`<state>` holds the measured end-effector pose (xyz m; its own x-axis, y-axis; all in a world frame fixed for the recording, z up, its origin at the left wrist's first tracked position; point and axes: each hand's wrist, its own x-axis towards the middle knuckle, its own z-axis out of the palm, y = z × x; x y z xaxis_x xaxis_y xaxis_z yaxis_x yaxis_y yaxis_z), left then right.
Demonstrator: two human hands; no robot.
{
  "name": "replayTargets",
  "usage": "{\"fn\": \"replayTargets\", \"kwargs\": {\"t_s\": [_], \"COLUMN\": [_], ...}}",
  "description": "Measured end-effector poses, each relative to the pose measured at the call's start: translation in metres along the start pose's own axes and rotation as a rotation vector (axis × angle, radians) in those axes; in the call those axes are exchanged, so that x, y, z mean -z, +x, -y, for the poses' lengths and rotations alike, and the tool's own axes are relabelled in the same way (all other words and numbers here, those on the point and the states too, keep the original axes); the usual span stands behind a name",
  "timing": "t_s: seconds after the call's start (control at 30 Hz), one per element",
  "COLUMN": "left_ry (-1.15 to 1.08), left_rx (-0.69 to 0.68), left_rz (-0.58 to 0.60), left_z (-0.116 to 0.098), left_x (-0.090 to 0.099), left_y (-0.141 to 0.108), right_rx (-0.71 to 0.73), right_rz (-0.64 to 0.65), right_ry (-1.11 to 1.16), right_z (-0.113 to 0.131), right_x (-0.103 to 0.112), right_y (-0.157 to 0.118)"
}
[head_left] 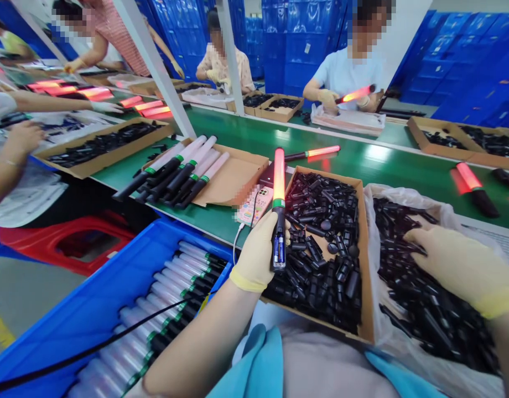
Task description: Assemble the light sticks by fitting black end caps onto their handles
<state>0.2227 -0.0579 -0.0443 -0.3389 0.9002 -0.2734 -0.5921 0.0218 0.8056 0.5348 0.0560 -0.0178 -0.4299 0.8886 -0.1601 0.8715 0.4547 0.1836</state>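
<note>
My left hand (256, 251), in a pale yellow glove, is closed around the black handle of a light stick (280, 182). The stick stands upright and glows red-orange above a green ring. Its battery compartment is uncovered, showing blue batteries (279, 251). To the right, my gloved right hand (453, 260) reaches over black plastic parts (429, 309) in a plastic-lined box. Its fingers are apart, and no held part shows. Between the hands sits a cardboard tray (366, 276) of small black plastic pieces (325, 204).
Unlit light sticks (183, 171) lie on a cardboard tray (238, 171). A blue crate (113, 265) at lower left holds several more. A pink phone (254, 204) with a cable lies nearby. Lit sticks (323, 151) rest on the green conveyor (362, 149). Co-workers sit opposite and left.
</note>
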Motion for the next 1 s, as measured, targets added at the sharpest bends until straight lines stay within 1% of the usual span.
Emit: {"fn": "replayTargets", "kwargs": {"t_s": [0.03, 0.07, 0.1, 0.13, 0.17, 0.2, 0.27, 0.33, 0.4, 0.47, 0.57, 0.67, 0.77, 0.8, 0.87, 0.93, 0.97, 1.0], "left_ry": [0.007, 0.013, 0.019, 0.025, 0.033, 0.045, 0.068, 0.088, 0.109, 0.128, 0.143, 0.149, 0.124, 0.108, 0.057, 0.020, 0.015, 0.018], "left_rx": [0.000, 0.002, 0.006, 0.012, 0.016, 0.017, 0.015, 0.016, 0.024, 0.032, 0.037, 0.053, 0.125, 0.159, 0.229, 0.251, 0.232, 0.193], "left_rz": [0.014, 0.023, 0.031, 0.037, 0.043, 0.050, 0.060, 0.050, 0.016, -0.014, -0.007, 0.033, 0.101, 0.127, 0.189, 0.277, 0.315, 0.341], "left_z": [0.001, 0.003, 0.004, 0.005, 0.006, 0.007, 0.007, 0.006, 0.005, 0.004, 0.005, 0.009, 0.017, 0.020, 0.026, 0.032, 0.035, 0.036], "left_x": [-0.003, -0.005, -0.008, -0.011, -0.013, -0.015, -0.017, -0.017, -0.016, -0.015, -0.017, -0.025, -0.037, -0.041, -0.051, -0.059, -0.062, -0.064], "left_y": [0.001, 0.002, 0.003, 0.003, 0.003, 0.002, -0.001, -0.005, -0.010, -0.012, -0.012, -0.011, -0.013, -0.014, -0.018, -0.022, -0.024, -0.025], "right_rx": [-0.003, 0.010, 0.042, 0.109, 0.153, 0.199, 0.221, 0.208, 0.173, 0.128, 0.106, 0.129, 0.105, 0.095, 0.087, 0.098, 0.106, 0.117], "right_rz": [-0.028, -0.072, -0.114, -0.133, -0.106, -0.049, -0.028, -0.010, 0.018, 0.044, 0.055, 0.017, -0.059, -0.097, -0.191, -0.255, -0.263, -0.258], "right_ry": [0.001, 0.026, 0.064, 0.131, 0.204, 0.231, 0.237, 0.233, 0.238, 0.258, 0.342, 0.502, 0.672, 0.767, 1.086, 1.428, 1.542, 1.595], "right_z": [0.003, 0.014, 0.032, 0.055, 0.081, 0.107, 0.154, 0.185, 0.199, 0.202, 0.190, 0.159, 0.119, 0.108, 0.094, 0.092, 0.095, 0.099], "right_x": [-0.002, -0.002, -0.002, -0.001, 0.001, 0.004, 0.009, 0.012, 0.014, 0.014, 0.013, 0.017, 0.027, 0.031, 0.036, 0.037, 0.035, 0.033], "right_y": [-0.004, -0.006, -0.007, -0.007, -0.005, -0.002, 0.009, 0.020, 0.031, 0.039, 0.044, 0.038, 0.015, 0.005, -0.018, -0.040, -0.049, -0.056]}}
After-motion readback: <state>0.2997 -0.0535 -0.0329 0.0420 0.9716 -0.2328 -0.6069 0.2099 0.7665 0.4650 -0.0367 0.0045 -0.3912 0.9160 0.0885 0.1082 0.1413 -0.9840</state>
